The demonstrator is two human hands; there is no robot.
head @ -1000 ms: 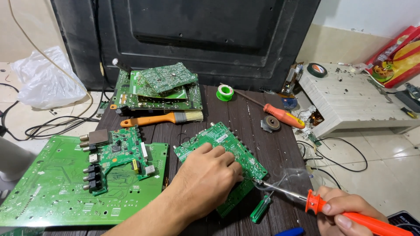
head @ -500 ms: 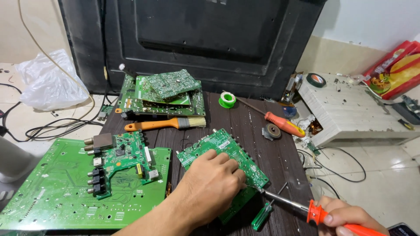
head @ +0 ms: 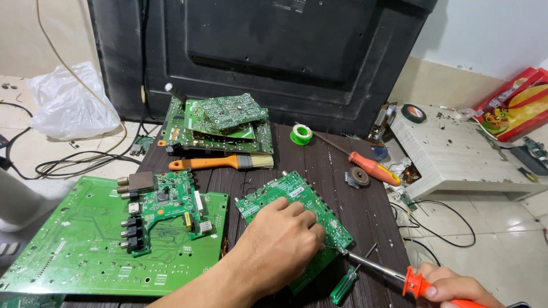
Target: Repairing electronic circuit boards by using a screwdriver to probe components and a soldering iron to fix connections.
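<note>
Hot tool at the edge of the small green board

My left hand point(head: 282, 245) lies flat on the small green board point(head: 294, 219) in the middle of the dark table point(head: 337, 171), fingers together, pressing it down. My right hand point(head: 451, 285) is shut around the orange handle of the soldering iron point(head: 388, 275), and its tip touches the right edge of the board. I think the work is only partly done. The brush point(head: 220, 163), the screwdriver point(head: 365, 164) and the pile of boards point(head: 220, 125) lie behind the board, untouched.
</note>
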